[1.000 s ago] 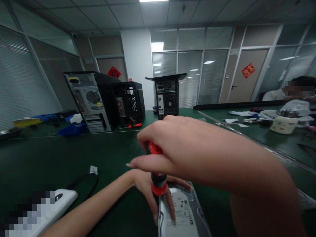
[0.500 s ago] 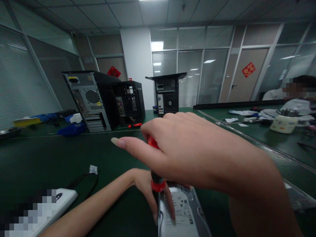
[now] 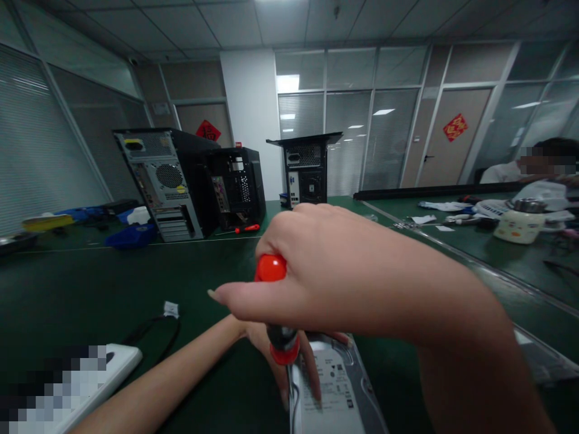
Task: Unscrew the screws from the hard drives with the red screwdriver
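Note:
My right hand [image 3: 344,271] is wrapped around the red and black handle of a screwdriver [image 3: 275,301], which stands nearly upright with its tip down at the left edge of a silver hard drive [image 3: 335,386]. The drive lies flat on the green table [image 3: 90,289] at the bottom centre. My left hand [image 3: 289,361] rests on the drive with its fingers spread flat over the white label, just behind the screwdriver shaft.
A white device [image 3: 97,374] and a black cable with a white plug [image 3: 170,310] lie at the left. Three open computer towers [image 3: 167,184] [image 3: 239,187] [image 3: 307,172] stand at the back, a second red screwdriver [image 3: 246,229] near them. Another person [image 3: 543,166] sits at the far right behind cluttered items.
My right hand has turned on the screwdriver handle: the thumb that stuck out to the left has dropped lower, and the red cap of the handle now shows. The left hand stays put.

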`<action>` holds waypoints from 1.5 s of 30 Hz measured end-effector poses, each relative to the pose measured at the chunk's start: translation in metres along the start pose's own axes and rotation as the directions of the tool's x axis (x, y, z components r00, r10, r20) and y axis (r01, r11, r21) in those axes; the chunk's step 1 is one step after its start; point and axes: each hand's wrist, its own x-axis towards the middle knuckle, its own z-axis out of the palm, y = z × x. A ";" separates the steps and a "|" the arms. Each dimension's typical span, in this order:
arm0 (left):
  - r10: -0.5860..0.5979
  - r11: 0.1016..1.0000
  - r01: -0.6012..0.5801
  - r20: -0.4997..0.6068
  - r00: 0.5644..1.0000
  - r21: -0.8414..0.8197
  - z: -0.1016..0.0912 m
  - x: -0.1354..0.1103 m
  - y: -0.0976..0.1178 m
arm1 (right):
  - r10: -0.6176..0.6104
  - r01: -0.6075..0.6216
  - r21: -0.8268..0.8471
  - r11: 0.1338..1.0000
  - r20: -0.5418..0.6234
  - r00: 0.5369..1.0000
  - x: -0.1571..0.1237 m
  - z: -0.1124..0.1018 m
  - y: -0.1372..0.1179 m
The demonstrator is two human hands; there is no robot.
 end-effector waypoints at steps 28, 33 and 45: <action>0.147 0.989 -0.147 -0.041 0.988 0.014 0.001 0.002 -0.018 | -0.370 0.248 0.487 0.838 0.171 0.913 0.013 -0.001 0.022; 0.138 0.990 -0.136 -0.064 0.988 0.040 0.004 0.002 -0.008 | -0.359 0.169 0.590 0.789 0.221 0.907 0.005 -0.008 0.016; 0.107 0.994 -0.103 -0.118 0.987 0.033 0.007 0.003 -0.004 | -0.280 0.084 0.578 0.812 0.259 0.924 0.004 -0.009 0.000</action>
